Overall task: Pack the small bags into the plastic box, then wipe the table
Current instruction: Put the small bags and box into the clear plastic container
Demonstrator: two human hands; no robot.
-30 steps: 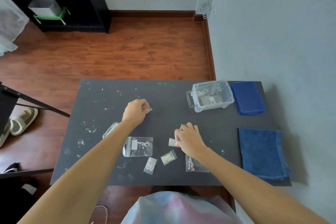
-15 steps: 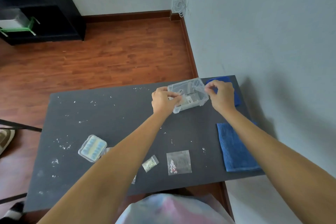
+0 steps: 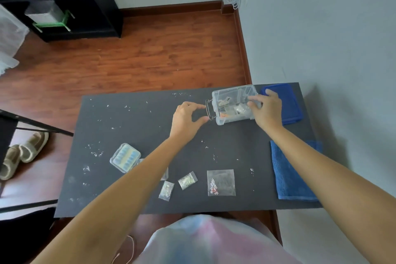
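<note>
1. Far left on the dark surface (image 3: 132,126) there's a little clear case (image 3: 125,158) with blue bits inside, sitting flat with bare room around it. White crumbs are scattered all over that side, so the wipe is clearly still to do.
2. Near the front edge lie three small bags: a narrow bag (image 3: 166,190), a glittery bag (image 3: 187,180) and a bigger square bag (image 3: 221,182). One more peeks out from under the left forearm. They look thin, floppy and slick, next to no weight, so I'd pinch a corner or slide one toward the front edge to get under it.
3. Left hand (image 3: 186,121) hovers just beside the plastic box's dark latch, fingers (image 3: 198,106) apart and curled, holding nothing as far as I can see.
4. The plastic box (image 3: 234,104) sits at the back right, open, with a few packets already inside. Stiff but light, probably skids if nudged, so steady it by a wall.
5. Right hand (image 3: 267,109) is at the box's right side, fingertips over the rim; whether it's pinching a bag I can't tell.
6. The blue lid (image 3: 289,103) is just behind that hand and the blue cloth (image 3: 291,173) lies by the right edge, close to the wall, so it's tight there.
</note>
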